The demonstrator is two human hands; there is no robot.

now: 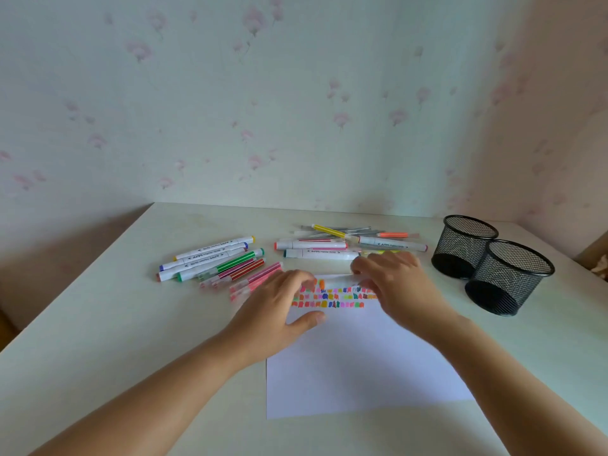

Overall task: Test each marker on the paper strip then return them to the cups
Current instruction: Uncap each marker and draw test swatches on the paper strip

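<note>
Head view: I'm stretching both forearms over the paper [355, 357]. My right hand [394, 287] is curling around a white marker [335, 278] at the paper's far edge. My left hand [276, 307] is meeting its other end, thumb splayed, fingers blurred, grip unclear. The mesh cups [464, 245] are standing on the tabletop [131, 340] to the right.

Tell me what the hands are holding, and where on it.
A white-barrelled marker over the paper: the right hand pinches its right end; the left hand meets its left end, grip too blurred to tell.
</note>
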